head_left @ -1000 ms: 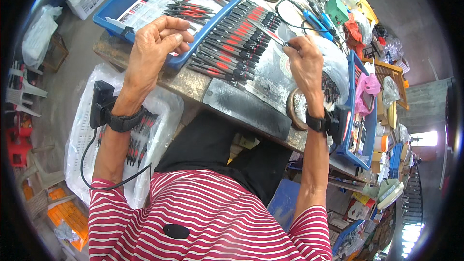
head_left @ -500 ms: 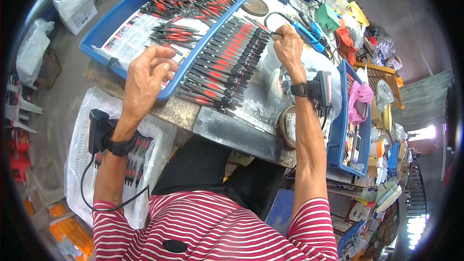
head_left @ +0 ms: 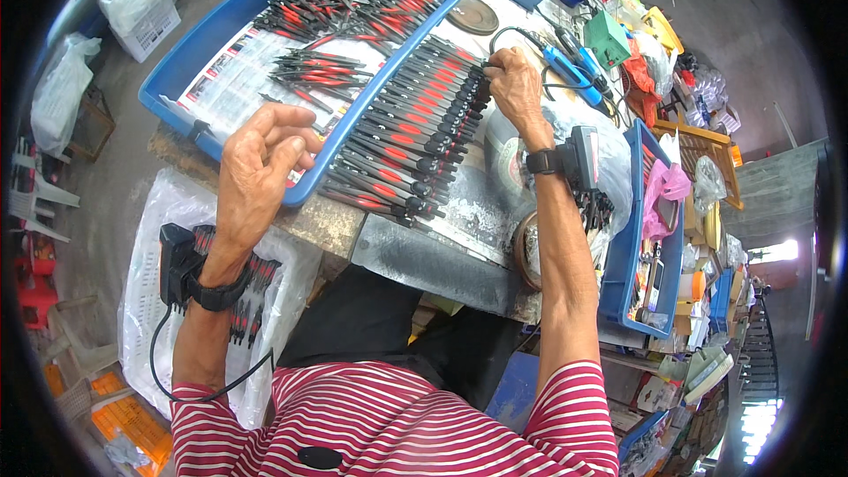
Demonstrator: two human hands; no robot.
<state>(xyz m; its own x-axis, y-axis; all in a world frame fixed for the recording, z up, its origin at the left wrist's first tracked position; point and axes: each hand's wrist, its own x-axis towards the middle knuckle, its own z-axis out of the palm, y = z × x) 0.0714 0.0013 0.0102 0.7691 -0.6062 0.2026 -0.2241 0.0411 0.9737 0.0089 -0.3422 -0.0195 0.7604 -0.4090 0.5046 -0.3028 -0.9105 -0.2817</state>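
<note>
Slim black-and-red pen-shaped pieces (head_left: 402,128) lie side by side in a long row on the bench, against the near right side of a blue tray (head_left: 353,115). My right hand (head_left: 515,87) is at the row's far right end, thumb and fingertips pinched on the black end of one piece. My left hand (head_left: 265,155) hovers over the tray's near edge, fingers loosely bent and apart from the thumb, with nothing visible in it. Inside the tray, on printed paper, are a small bunch of pieces (head_left: 322,69) and a larger heap (head_left: 340,4) behind it.
Blue-handled tools (head_left: 570,66) with black cables and a green box (head_left: 604,42) stand beyond my right hand. Another blue tray (head_left: 625,274) is right of my forearm. A plastic-lined white basket (head_left: 146,287) with more pieces sits low at left. A round lid (head_left: 474,14) lies behind the row.
My right hand has shifted slightly left and down, bringing the piece from a slant above the row to the row's far end. My left hand has dropped slightly, still loosely bent.
</note>
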